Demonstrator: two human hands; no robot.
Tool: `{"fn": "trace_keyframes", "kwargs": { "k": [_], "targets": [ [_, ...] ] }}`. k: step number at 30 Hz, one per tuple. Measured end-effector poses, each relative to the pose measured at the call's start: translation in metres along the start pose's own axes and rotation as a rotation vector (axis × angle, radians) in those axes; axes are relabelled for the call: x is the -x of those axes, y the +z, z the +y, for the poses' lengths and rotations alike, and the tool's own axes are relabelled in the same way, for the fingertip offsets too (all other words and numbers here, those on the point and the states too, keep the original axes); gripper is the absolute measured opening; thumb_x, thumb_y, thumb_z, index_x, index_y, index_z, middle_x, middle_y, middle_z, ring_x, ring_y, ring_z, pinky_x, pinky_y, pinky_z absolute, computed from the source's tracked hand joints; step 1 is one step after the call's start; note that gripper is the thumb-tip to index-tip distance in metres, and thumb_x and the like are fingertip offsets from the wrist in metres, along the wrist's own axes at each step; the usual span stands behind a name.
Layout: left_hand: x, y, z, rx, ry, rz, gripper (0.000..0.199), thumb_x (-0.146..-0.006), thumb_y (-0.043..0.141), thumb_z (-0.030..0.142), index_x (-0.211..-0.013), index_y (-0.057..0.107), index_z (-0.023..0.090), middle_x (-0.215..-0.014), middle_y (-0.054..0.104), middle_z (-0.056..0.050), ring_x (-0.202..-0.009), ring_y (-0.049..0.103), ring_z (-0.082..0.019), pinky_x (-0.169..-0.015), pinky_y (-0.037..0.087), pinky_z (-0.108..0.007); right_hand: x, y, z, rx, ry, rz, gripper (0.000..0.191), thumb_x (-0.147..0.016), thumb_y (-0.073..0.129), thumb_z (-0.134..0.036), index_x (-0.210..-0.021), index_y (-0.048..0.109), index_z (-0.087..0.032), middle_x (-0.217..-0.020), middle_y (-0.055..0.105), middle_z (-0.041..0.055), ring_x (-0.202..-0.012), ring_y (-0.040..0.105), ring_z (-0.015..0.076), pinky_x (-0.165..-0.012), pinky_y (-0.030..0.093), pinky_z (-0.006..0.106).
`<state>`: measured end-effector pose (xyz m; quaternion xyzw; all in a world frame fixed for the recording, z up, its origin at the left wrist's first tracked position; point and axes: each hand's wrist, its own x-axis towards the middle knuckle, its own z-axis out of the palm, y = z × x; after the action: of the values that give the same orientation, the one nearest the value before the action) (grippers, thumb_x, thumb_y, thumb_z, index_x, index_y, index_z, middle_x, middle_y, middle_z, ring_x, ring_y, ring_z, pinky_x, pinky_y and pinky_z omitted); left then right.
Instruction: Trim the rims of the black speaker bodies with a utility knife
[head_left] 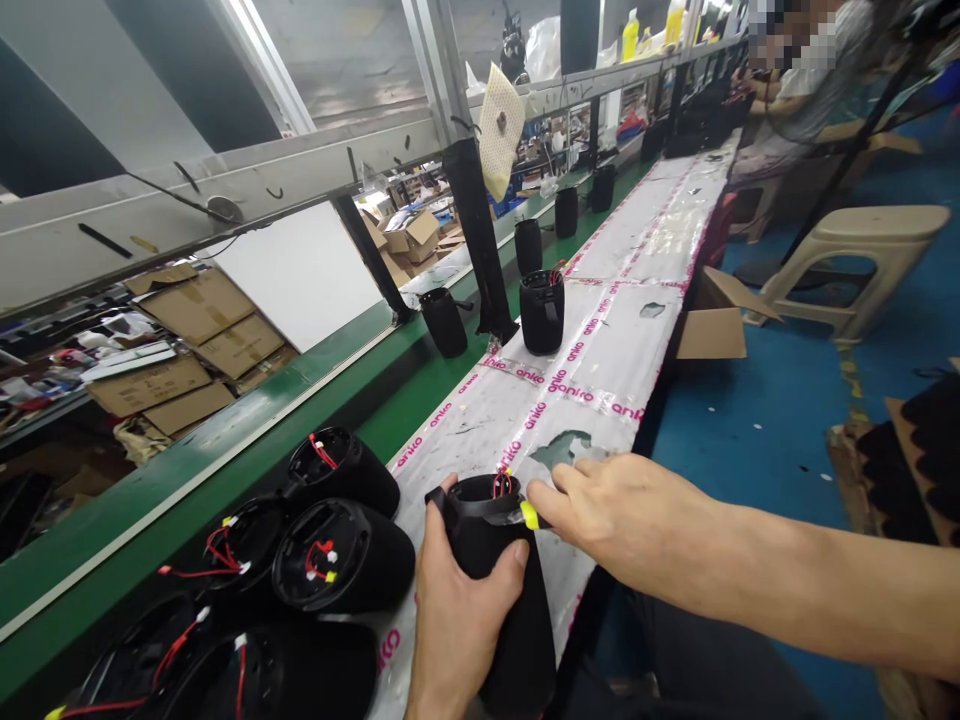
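Note:
My left hand [466, 610] is wrapped round a black cylindrical speaker housing [521, 640], tilted with its open end up. Red wires [502, 487] stick out of that opening. At the rim my right hand [600, 500] is closed round a small tool with a yellow part [529, 515]; its kind is mostly hidden by the fingers. A dark strap or loop shows at the rim beside my left fingers. To the left lie several similar housings [375, 560], their open ends showing red wires with white and yellow connectors.
A green conveyor belt [300, 400] runs along the white-covered bench [592, 340], bearing more black housings [444, 325]. One housing [541, 315] stands on the bench. Cardboard boxes [217, 320] lie beyond. At right are a plastic stool [862, 250], an open carton [712, 330] and a seated person.

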<state>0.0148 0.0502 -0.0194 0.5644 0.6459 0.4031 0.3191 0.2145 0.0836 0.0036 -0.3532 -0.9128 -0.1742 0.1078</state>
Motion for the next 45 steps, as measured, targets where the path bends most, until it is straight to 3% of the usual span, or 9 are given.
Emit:
{"fn": "trace_keyframes", "kwargs": {
  "k": [8, 13, 16, 20, 26, 33, 45],
  "targets": [
    [0.004, 0.004, 0.006, -0.025, 0.007, 0.028, 0.076, -0.071, 0.074, 0.038, -0.139, 0.044, 0.023, -0.132, 0.061, -0.01, -0.126, 0.056, -0.029, -0.11, 0.04, -0.046, -0.004, -0.014, 0.003, -0.023, -0.052, -0.075, 0.034, -0.066, 0.063, -0.002, -0.092, 0.05, -0.02, -0.066, 0.054, -0.0013, -0.047, 0.05, 0.018, -0.046, 0.01, 0.034],
    [-0.001, 0.002, 0.0, -0.002, 0.075, 0.03, 0.07, -0.073, 0.074, 0.037, -0.136, 0.048, 0.019, -0.133, 0.061, -0.011, -0.128, 0.054, -0.03, -0.112, 0.038, -0.045, -0.003, -0.001, 0.008, -0.194, -0.023, -0.062, 0.009, -0.093, 0.061, -0.021, -0.094, 0.051, -0.02, -0.072, 0.061, -0.0006, -0.054, 0.056, 0.0176, -0.049, 0.02, 0.033],
    [-0.004, -0.003, -0.007, 0.074, 0.092, -0.033, 0.071, -0.073, 0.075, 0.04, -0.136, 0.048, 0.02, -0.133, 0.061, -0.009, -0.127, 0.055, -0.029, -0.112, 0.037, -0.043, 0.001, 0.004, 0.009, -0.382, 0.003, -0.001, 0.012, -0.102, 0.052, -0.031, -0.098, 0.054, -0.019, -0.079, 0.065, 0.0005, -0.062, 0.06, 0.017, -0.053, 0.027, 0.032],
    [-0.007, -0.008, -0.016, 0.208, 0.03, -0.037, 0.07, -0.076, 0.075, 0.048, -0.136, 0.048, 0.022, -0.128, 0.065, -0.008, -0.12, 0.06, -0.029, -0.108, 0.04, -0.042, 0.008, 0.004, 0.008, -0.559, 0.02, 0.129, 0.019, -0.106, 0.039, -0.03, -0.107, 0.054, -0.018, -0.084, 0.065, 0.0007, -0.068, 0.061, 0.0153, -0.057, 0.033, 0.031],
    [-0.008, -0.01, -0.02, 0.187, 0.041, -0.038, 0.07, -0.078, 0.075, 0.05, -0.136, 0.047, 0.025, -0.126, 0.065, -0.006, -0.116, 0.061, -0.027, -0.105, 0.041, -0.038, 0.006, 0.006, 0.004, -0.343, 0.085, 0.036, 0.01, -0.101, 0.053, -0.029, -0.096, 0.05, -0.021, -0.077, 0.061, -0.0008, -0.064, 0.06, 0.0186, -0.052, 0.024, 0.033],
    [-0.006, -0.01, -0.018, 0.169, 0.045, -0.04, 0.071, -0.077, 0.075, 0.052, -0.137, 0.046, 0.026, -0.13, 0.062, -0.005, -0.121, 0.056, -0.027, -0.106, 0.039, -0.038, 0.005, 0.008, -0.003, -0.207, 0.083, -0.031, 0.013, -0.096, 0.061, -0.028, -0.094, 0.05, -0.022, -0.076, 0.06, 0.0003, -0.062, 0.06, 0.021, -0.051, 0.02, 0.035],
    [-0.005, -0.007, -0.015, 0.093, 0.021, 0.012, 0.076, -0.075, 0.074, 0.054, -0.138, 0.045, 0.024, -0.131, 0.061, -0.008, -0.123, 0.056, -0.028, -0.108, 0.041, -0.042, 0.007, 0.012, -0.005, -0.132, 0.085, 0.012, 0.01, -0.093, 0.061, -0.019, -0.092, 0.052, -0.021, -0.074, 0.059, 0.0004, -0.06, 0.056, 0.0182, -0.05, 0.022, 0.033]
  ]
}}
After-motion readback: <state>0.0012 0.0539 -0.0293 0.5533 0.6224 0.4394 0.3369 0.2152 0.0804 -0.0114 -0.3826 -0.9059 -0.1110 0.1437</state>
